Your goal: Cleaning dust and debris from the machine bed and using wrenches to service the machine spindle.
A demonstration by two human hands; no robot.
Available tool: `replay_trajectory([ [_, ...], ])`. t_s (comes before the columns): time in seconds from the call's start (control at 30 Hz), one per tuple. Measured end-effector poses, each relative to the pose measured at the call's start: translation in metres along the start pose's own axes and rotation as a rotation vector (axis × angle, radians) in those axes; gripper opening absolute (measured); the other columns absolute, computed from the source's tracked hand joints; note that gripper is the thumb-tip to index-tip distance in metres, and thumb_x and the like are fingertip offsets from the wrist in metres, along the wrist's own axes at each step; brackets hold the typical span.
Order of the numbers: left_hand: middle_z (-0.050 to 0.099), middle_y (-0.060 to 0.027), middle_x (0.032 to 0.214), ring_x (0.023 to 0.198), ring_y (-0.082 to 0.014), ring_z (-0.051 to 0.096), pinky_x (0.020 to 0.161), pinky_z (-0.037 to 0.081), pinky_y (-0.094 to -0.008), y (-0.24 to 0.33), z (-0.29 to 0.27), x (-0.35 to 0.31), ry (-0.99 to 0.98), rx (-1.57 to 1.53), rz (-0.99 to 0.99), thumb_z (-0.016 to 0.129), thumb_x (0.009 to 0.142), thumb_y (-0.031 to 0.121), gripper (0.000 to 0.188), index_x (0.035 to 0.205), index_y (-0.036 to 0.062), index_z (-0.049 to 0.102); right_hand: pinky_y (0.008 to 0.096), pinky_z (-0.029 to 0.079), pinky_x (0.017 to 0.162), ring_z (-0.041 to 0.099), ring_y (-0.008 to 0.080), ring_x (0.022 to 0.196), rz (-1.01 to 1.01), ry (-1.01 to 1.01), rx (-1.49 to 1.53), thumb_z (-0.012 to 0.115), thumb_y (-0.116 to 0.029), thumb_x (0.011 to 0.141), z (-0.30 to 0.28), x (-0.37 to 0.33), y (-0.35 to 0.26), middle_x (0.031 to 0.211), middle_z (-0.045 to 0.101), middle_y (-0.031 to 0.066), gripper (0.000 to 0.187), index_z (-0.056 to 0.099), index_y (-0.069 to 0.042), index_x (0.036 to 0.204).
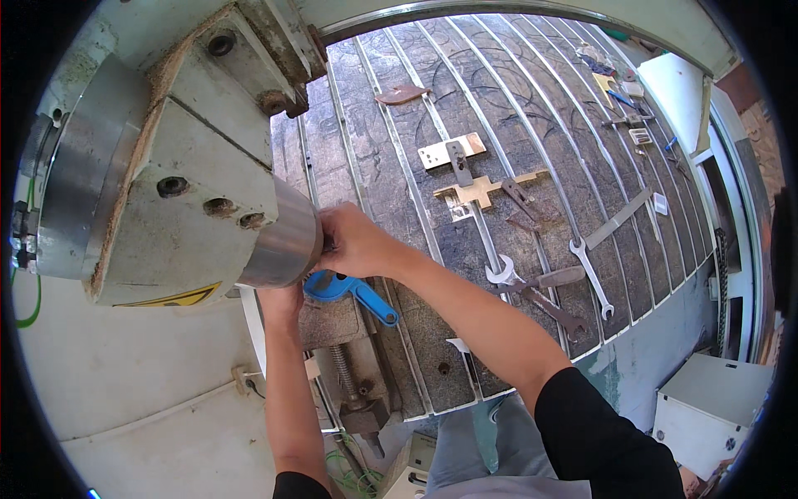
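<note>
A large metal spindle point(283, 237) on its machine head fills the left side. My right hand point(357, 241) is at the spindle's lower end, its fingers curled in under the rim; what they grip is hidden. My left hand point(281, 301) reaches up beneath the same end, and the spindle covers its fingers. Just below my right hand, a blue spanner point(374, 301) with a rounded head lies over the machine vise point(332, 324). Whether my left hand touches the spanner cannot be made out.
Clamps point(459, 162) hold brass-coloured pieces point(480, 192) on the slotted table point(416, 212). An open-ended wrench point(592, 279), an adjustable wrench point(504, 273) and a file point(619, 218) lie to the right. A brown scrap point(403, 95) lies farther back; a white cabinet point(706, 407) stands lower right.
</note>
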State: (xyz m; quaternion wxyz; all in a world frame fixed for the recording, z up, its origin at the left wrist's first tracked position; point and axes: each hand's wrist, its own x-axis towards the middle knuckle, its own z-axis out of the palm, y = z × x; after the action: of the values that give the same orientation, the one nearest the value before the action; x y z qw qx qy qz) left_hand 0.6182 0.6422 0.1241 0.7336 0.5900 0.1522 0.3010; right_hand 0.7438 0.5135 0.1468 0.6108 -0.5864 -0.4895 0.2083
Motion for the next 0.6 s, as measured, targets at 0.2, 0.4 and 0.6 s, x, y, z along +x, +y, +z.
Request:
replay_trajectory([
  [0.2,0.056,-0.0077,0.118,0.106,-0.019,0.054,0.094,0.045,-0.0354,0.003,-0.021,0.016,-0.119,-0.008,-0.143,0.073,0.079,0.013,0.047,0.121,0.0028,0.053,0.0344,0.051,0.071,0.066,0.0281,0.08,0.196,-0.163,0.059,0.076,-0.005,0.064,-0.013,0.006,-0.01,0.089,0.067,0.0182,0.037,0.063,0.005,0.098],
  [0.4,0.053,-0.0115,0.123,0.112,-0.0213,0.052,0.099,0.039,-0.035,0.016,-0.001,-0.013,0.049,0.27,-0.101,0.072,0.078,0.008,0.055,0.126,-0.0012,0.048,0.0317,0.05,0.068,0.064,0.0214,0.077,-0.115,0.338,-0.311,0.078,-0.01,0.069,-0.035,-0.048,-0.028,0.089,0.067,0.011,0.041,0.062,0.001,0.105],
  [0.6,0.06,-0.0103,0.115,0.103,-0.0195,0.057,0.092,0.043,-0.0319,0.038,0.02,-0.025,0.129,0.4,-0.065,0.073,0.075,0.0,0.049,0.119,-0.0046,0.053,0.0423,0.049,0.067,0.06,0.0355,0.073,0.711,0.547,-0.819,0.067,-0.008,0.074,-0.1,-0.245,-0.057,0.078,0.06,0.0157,0.014,0.062,0.001,0.083],
])
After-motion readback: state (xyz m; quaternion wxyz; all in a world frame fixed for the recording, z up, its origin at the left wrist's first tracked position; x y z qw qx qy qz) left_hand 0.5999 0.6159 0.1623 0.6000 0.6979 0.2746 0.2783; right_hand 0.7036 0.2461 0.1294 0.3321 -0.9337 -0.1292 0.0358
